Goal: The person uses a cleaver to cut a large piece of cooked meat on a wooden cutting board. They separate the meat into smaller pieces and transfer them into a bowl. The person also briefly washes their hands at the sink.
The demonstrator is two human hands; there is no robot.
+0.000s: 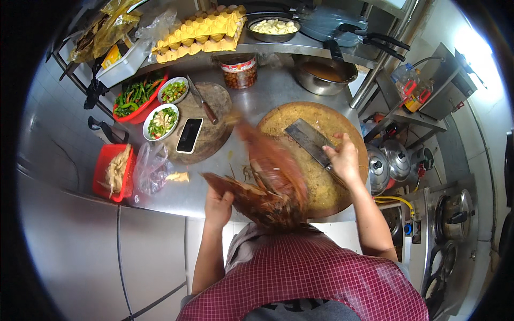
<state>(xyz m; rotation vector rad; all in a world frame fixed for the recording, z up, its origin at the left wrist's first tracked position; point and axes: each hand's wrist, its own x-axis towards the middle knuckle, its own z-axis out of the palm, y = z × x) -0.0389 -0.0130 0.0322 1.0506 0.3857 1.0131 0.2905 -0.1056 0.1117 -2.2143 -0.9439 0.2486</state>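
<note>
My left hand [219, 206] grips one end of a large reddish-brown piece of meat [277, 168], probably a cured or roasted bird, whose far part is blurred by motion. The meat hangs in front of my apron and overlaps the left edge of a round wooden chopping board [321, 196]. On that board lies a cleaver [309, 140], its blade flat and pointing up and left. At the cleaver's handle is my right hand [345, 158], thumb and forefinger apart above the board; whether its lower fingers close on the handle, I cannot tell.
A second round board [217, 96] at left bears a knife [205, 105] and a phone [189, 135]. Nearby stand bowls of cut peppers [162, 121], a red basket [130, 176] and a plastic bag [151, 170]. Egg trays [200, 32] sit on the shelf above; a metal bowl [323, 82] stands behind.
</note>
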